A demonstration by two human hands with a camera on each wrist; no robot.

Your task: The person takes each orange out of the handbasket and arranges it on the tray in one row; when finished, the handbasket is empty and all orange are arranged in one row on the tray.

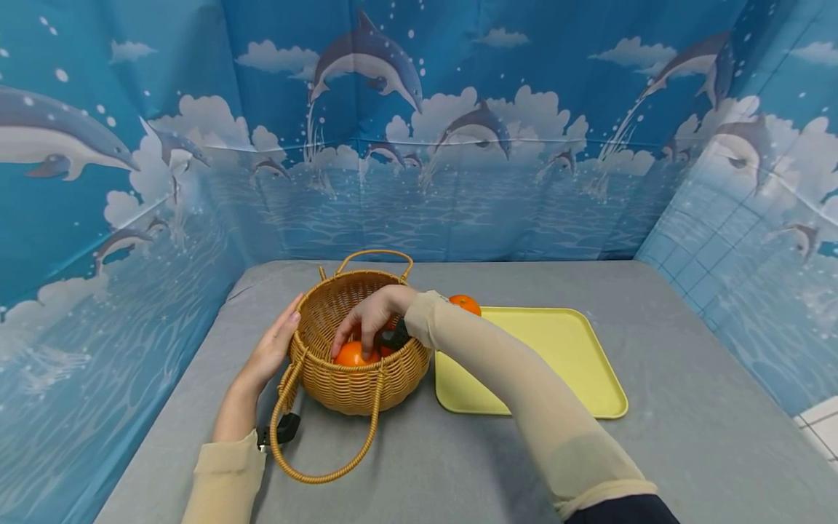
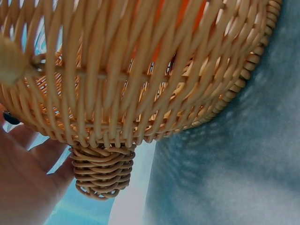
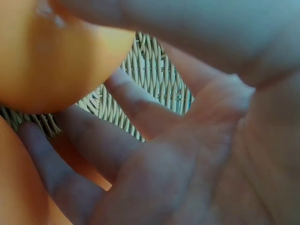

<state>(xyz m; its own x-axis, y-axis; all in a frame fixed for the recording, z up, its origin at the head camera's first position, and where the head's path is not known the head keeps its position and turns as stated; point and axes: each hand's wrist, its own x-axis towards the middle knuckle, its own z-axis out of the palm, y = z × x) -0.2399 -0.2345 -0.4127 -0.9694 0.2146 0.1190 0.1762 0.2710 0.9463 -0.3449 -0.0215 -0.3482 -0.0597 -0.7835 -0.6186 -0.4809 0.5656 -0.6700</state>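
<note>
A round wicker basket with two hoop handles stands left of centre in the head view. My left hand lies against its left side with fingers extended up to the rim. In the left wrist view, that hand is beside a woven stub on the basket. Inside the basket, my right hand grips an orange between thumb and fingers. The right wrist view shows this orange close up, with another orange-coloured round thing beside the fingers. A red patch shows beneath the right wrist.
A yellow tray lies right of the basket, partly covered by the right forearm. Another orange fruit sits at the tray's far left corner. The grey table is bounded by a blue dolphin-print curtain behind and at the sides.
</note>
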